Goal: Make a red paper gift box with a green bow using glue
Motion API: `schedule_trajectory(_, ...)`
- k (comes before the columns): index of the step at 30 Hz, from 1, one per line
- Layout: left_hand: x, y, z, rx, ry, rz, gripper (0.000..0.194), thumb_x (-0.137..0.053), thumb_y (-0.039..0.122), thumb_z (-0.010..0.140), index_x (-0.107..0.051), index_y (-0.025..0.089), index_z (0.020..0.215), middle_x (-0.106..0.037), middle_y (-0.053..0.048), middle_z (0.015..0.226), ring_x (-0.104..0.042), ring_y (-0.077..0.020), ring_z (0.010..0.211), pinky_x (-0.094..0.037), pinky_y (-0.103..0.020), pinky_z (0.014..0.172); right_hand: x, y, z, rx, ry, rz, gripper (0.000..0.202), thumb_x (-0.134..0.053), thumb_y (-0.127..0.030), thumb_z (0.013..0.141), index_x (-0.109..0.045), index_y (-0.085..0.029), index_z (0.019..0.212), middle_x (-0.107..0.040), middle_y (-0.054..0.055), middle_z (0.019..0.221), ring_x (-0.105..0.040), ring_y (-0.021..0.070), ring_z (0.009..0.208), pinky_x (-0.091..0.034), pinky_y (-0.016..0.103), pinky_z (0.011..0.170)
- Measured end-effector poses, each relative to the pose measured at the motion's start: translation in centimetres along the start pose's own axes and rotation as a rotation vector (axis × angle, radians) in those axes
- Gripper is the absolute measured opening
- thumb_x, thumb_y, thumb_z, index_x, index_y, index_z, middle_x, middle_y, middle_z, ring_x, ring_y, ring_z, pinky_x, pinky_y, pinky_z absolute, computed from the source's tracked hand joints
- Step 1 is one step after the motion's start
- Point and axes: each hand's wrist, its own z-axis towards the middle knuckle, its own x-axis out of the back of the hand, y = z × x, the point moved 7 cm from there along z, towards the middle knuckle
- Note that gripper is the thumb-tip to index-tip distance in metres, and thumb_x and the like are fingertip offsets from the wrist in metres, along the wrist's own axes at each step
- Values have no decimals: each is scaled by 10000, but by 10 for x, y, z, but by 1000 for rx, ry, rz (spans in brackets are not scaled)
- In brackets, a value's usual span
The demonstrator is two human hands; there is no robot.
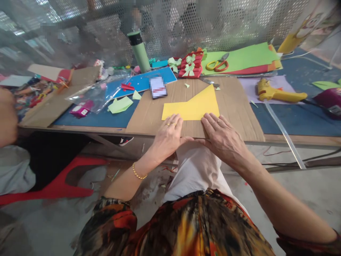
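Note:
A yellow sheet of paper [195,106] lies on a brown cardboard piece [237,106] at the table's front edge; its right part rises to a slanted point. My left hand [169,133] rests at its lower left edge, fingers stretched out, with rings on two of them. On the lower right edge lies my right hand [222,137], also flat with fingers extended. Both thumbs point toward each other near the table edge. Neither hand grips anything. A phone [158,88] sits on the cardboard's upper left, and a grey-bladed tool [209,83] is behind the paper.
Scissors [218,65] lie on green sheets [246,58]. A yellow glue gun [279,94] with a clear stick is right, a green bottle [140,53] behind. Red bow-trimmed pieces [191,64] stand near the mesh. Another person's arm [6,117] shows at far left.

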Motion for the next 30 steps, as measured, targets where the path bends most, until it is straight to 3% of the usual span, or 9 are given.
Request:
schedule_trajectory(4,13,-33,-30,57,117,79,882,-308,756,1117,-619,41,1530,-652,-299,1595,-613,-395,1544,-424,-616,1351,-2,0,-1,8,19,-20,610,-503,-451,1146,-561,-13,1567,-602,331,1615,-571,429,1544,-455,636,1278)
schedule_trajectory(8,22,-38,-30,93,130,173,916,-472,800,1060,-689,-12,1425,-705,-340,1496,-638,-466,1500,-385,-678,1355,0,-2,2,27,32,-42,566,-513,-448,1143,-586,-23,1509,-631,313,1564,-587,424,1480,-483,605,1234)
schedule_trajectory(11,26,-20,-12,67,97,209,975,-674,779,975,-643,-54,1480,-592,-388,1608,-530,-507,1586,-335,-690,1372,3,-3,7,3,-3,-86,486,-595,-474,1105,-656,-71,1369,-676,280,1390,-644,404,1265,-558,522,1087)
schedule_trajectory(14,20,13,10,-58,42,175,985,-683,741,991,-535,0,1622,-501,-323,1724,-461,-448,1646,-327,-631,1382,3,-5,10,-19,-25,-140,401,-582,-476,1111,-680,-115,1256,-666,221,1203,-624,363,1088,-557,465,973)
schedule_trajectory(16,13,31,21,-98,7,147,874,-592,714,1055,-578,21,1586,-581,-292,1668,-540,-402,1584,-349,-586,1366,1,-6,11,-24,-39,-161,381,-544,-453,1129,-680,-117,1244,-649,203,1151,-604,358,1077,-537,462,980)
schedule_trajectory(19,6,40,26,-46,-4,165,810,-505,704,1094,-668,-1,1457,-734,-276,1433,-680,-374,1372,-435,-541,1271,-2,-6,11,-24,-61,-182,394,-543,-427,1131,-672,-88,1285,-643,204,1148,-594,365,1103,-524,469,995)
schedule_trajectory(22,9,34,16,-18,40,235,851,-569,758,1032,-711,-7,1375,-772,-260,1287,-708,-380,1261,-474,-528,1197,0,-6,10,-7,-30,-175,413,-598,-437,1110,-663,-78,1304,-643,207,1166,-594,369,1117,-531,476,992)
schedule_trajectory(25,18,15,-2,-5,85,309,851,-655,746,990,-715,-10,1376,-788,-250,1245,-719,-388,1237,-507,-538,1159,4,-9,9,37,27,-150,422,-691,-442,1066,-668,-79,1282,-642,190,1135,-602,362,1098,-541,473,993)
schedule_trajectory(30,36,-18,-23,165,57,437,784,-777,651,971,-747,-57,1305,-780,-322,1261,-716,-466,1291,-509,-638,1182,5,-11,9,61,83,-192,519,-887,-451,924,-686,-72,1215,-643,167,1093,-610,355,1056,-549,464,985)
